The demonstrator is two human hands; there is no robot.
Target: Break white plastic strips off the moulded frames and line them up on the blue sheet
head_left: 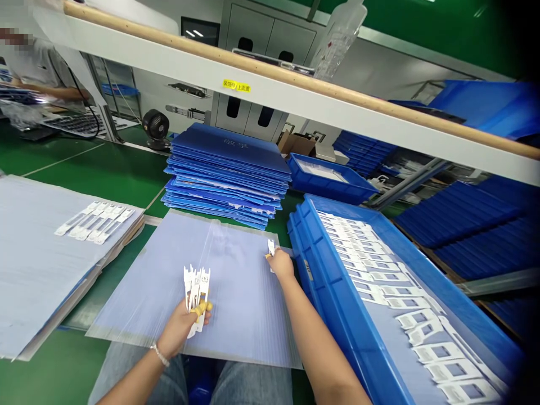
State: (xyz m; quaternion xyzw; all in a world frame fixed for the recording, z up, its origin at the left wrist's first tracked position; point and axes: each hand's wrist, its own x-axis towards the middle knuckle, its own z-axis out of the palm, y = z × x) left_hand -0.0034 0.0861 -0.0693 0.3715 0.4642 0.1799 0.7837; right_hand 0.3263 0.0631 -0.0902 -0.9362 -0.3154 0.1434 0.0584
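Left hand [184,331] is closed around a little bundle of white die-cut strips [196,292], held upright with the yellow finger cots [202,307] pressed against them, right over a translucent, blue-tinted corrugated plastic sheet [240,320] across my lap. There's a thin chain bracelet [159,355] on that wrist. Right hand [281,265] is out near the far right edge of the sheet, nearly closed in a tight pinch on a single small white strip [270,247]. Can't see much of that strip, since my fingers cover the lower part.

Just to the right of that hand sits a big blue plastic crate [320,292], with rows of white strips [405,292] laid out inside on a pale liner. Over on my left, another corrugated sheet [42,270] lies on a pile, with a small group of white strips [95,222] lined up on top of it.

Straight ahead is a tall stack of blue corrugated sheets [225,169], and next to that a smaller blue crate [331,180]. A white shelf with a wooden rail [270,93] runs across the top of my view. Far off to the left, a co-worker [40,73] is sitting at their own bench, with a black desk fan [155,126] not far away.
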